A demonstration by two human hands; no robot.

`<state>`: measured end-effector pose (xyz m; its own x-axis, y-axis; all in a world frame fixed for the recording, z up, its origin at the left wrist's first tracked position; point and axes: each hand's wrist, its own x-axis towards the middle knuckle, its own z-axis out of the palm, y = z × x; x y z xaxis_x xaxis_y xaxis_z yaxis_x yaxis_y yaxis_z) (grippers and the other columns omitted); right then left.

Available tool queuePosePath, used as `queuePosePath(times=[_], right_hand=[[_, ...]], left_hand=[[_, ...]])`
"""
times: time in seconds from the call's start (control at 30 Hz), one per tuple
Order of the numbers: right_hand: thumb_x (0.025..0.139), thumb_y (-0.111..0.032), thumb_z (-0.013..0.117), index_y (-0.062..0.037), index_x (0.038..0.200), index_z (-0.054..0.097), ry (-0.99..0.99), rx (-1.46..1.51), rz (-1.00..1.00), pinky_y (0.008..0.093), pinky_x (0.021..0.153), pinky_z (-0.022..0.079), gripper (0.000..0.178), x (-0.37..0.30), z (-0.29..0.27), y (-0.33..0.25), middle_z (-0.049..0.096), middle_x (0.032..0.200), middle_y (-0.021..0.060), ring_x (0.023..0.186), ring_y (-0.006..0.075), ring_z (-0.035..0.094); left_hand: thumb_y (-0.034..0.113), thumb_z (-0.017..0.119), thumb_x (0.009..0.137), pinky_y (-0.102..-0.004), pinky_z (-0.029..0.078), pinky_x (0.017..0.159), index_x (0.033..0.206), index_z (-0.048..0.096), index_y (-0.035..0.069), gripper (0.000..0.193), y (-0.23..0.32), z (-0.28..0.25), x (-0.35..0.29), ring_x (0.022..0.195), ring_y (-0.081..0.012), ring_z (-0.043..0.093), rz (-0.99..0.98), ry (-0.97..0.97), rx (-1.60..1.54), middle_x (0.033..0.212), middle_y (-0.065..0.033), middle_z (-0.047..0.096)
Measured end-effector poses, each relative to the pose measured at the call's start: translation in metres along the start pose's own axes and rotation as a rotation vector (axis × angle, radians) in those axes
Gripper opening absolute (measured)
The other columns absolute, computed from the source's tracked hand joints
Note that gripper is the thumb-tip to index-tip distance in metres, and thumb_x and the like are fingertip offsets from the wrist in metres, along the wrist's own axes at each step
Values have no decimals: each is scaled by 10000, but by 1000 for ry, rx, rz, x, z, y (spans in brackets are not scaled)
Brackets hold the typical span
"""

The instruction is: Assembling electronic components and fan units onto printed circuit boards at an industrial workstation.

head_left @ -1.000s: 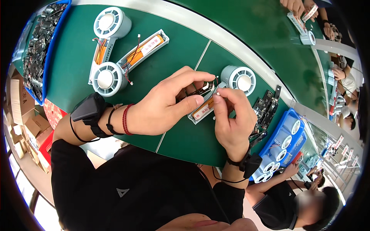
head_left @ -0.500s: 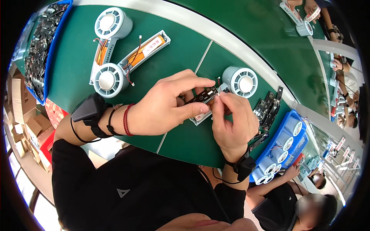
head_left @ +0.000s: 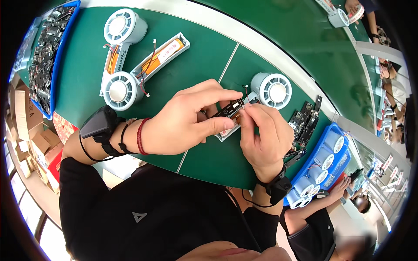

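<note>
Between the thumb and fingers of my left hand (head_left: 180, 115) is a black circuit board (head_left: 230, 107), held tilted over an open fan handle (head_left: 227, 135). My right hand (head_left: 266, 137) is closed in a pinch at the board's right end, by a small white plug; its fingertips partly hide the plug and thin wire. The handle joins a pale blue fan head (head_left: 277, 92) just beyond my right hand. To the left lie two more fans, their round heads (head_left: 117, 91) pale blue and their open handles holding orange batteries (head_left: 150, 66) with loose wires.
Several circuit boards (head_left: 304, 119) lie right of my right hand, beside a blue bin (head_left: 333, 163) of fan heads. Another blue bin (head_left: 55, 65) full of black boards stands far left. A co-worker (head_left: 311, 235) sits at lower right; another person's hand (head_left: 353, 6) shows across the table.
My hands stay almost in place, the right fingertips shifting slightly at the board's end. The co-worker at lower right has reached further out, and the fan across the table has moved.
</note>
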<state>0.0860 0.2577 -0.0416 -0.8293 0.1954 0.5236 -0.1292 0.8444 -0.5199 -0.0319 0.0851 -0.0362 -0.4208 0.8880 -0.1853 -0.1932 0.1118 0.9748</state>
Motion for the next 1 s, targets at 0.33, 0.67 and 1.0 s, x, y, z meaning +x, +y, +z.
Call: queuePosePath(times=[0.33,0.67,1.0], right_hand=[[800,42,773,7,1011,727,-77,9,-106,317,566,535,219,8,-7,7,705,898,96,690,231,683],[781,74,772,-17,1078,731,-228,52,34,314,624,548,313,14,-33,-3,673,958,110,742,235,680],[775,40,815,-36,1028,738,-432,134,175,305,638,540,275,9,-40,-13,647,1005,84,756,198,678]], left_hand=[[-26,745,911,-219,456,640,1376,614,18,486,10,-9,1,763,-74,536,-30,-60,72,1065,-52,541],[-26,727,919,-242,460,709,1364,613,13,461,12,-6,0,818,-87,523,-25,-61,160,1062,-63,534],[-66,610,986,-316,521,913,1445,510,-36,471,-14,4,-3,1063,-175,596,157,21,21,1214,-104,497]])
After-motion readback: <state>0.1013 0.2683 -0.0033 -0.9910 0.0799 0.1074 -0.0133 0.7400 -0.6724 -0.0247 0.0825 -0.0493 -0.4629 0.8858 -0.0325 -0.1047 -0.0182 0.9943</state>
